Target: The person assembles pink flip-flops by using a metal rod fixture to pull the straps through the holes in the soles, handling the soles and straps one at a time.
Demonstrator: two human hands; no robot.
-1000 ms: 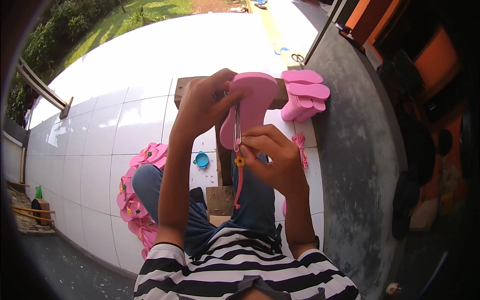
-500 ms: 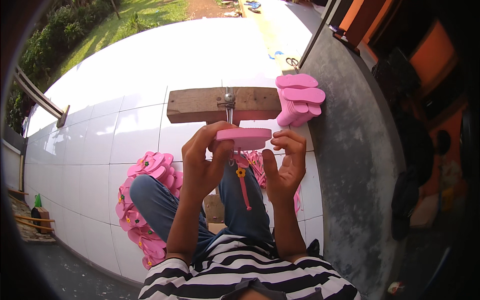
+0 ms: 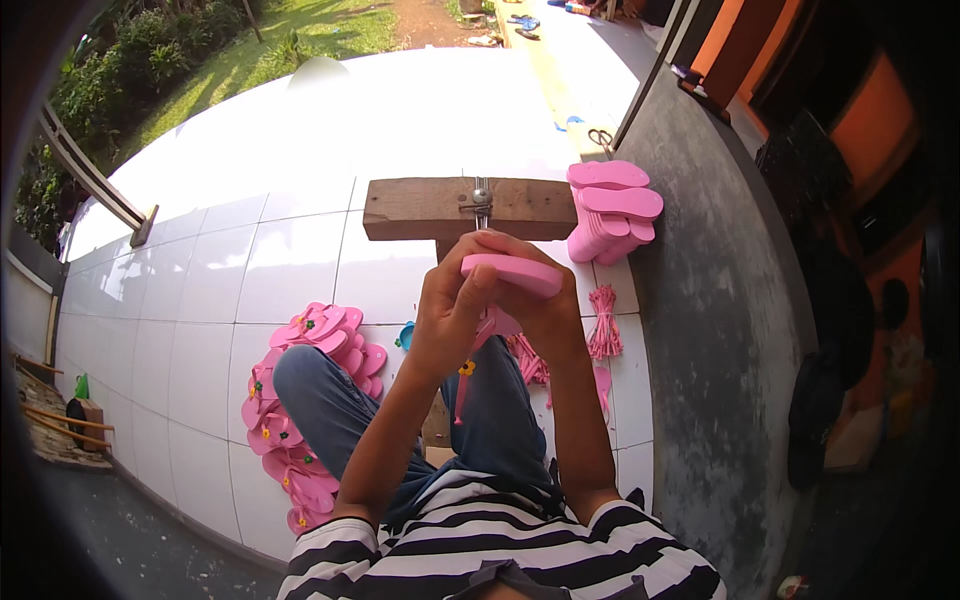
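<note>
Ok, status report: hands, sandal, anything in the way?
Left hand gripping pink sole. Right hand against it, grip partly hidden. Strap with yellow flower hanging below. Wooden beam beyond hands, not visibly in the way.

Green shrubs (image 3: 135, 70), a sunlit lawn (image 3: 350, 28) and a brown dirt path (image 3: 430, 25) are seen beyond the far edge of a white tiled floor (image 3: 190, 375). The floor is bordered on its right by a worn grey concrete strip (image 3: 710, 300), and orange panels (image 3: 875, 112) are set farther right.
</note>
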